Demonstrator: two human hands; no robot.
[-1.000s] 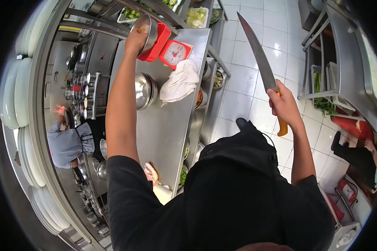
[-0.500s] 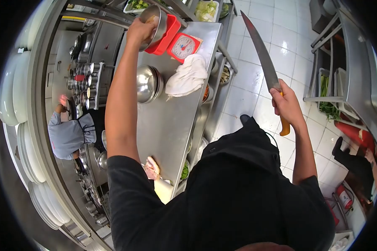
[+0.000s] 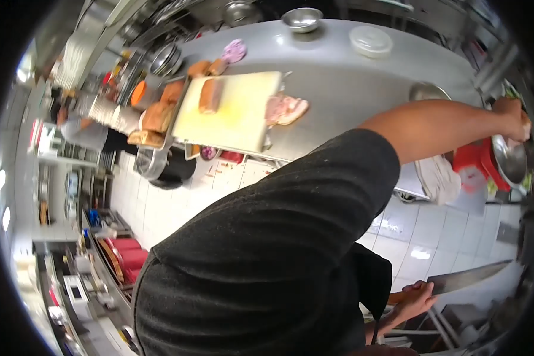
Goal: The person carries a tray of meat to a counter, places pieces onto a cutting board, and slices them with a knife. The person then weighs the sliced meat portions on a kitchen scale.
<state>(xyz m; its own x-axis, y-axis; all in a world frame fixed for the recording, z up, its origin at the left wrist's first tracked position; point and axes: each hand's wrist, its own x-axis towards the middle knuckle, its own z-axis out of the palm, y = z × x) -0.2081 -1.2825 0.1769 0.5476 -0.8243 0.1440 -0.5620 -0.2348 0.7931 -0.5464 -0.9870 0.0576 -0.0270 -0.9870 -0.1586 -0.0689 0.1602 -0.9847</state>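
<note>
My left hand [image 3: 512,121], at the far right, is closed on the rim of a metal bowl [image 3: 510,163]. The bowl is tilted over a red container [image 3: 488,159], beside a red kitchen scale [image 3: 472,179] and a crumpled white cloth [image 3: 439,183]. Lower down, my right hand [image 3: 416,299] is wrapped round the handle of a large kitchen knife [image 3: 469,280], its blade pointing right over the floor. On the steel counter lies a yellow cutting board [image 3: 237,121] with a brown block of food [image 3: 209,96] on it. Pinkish raw meat [image 3: 286,110] lies at the board's right edge.
A tray with bread-like loaves [image 3: 158,115] stands left of the board. A metal bowl [image 3: 302,21] and a white lidded tub [image 3: 371,41] sit at the counter's far side. A black bin [image 3: 175,169] stands below. Another person [image 3: 86,132] is at the left.
My head view has swung left, bringing the cutting board, loaves and tub into view. My left hand stays on the bowl; my right hand still holds the knife, now lower in view.
</note>
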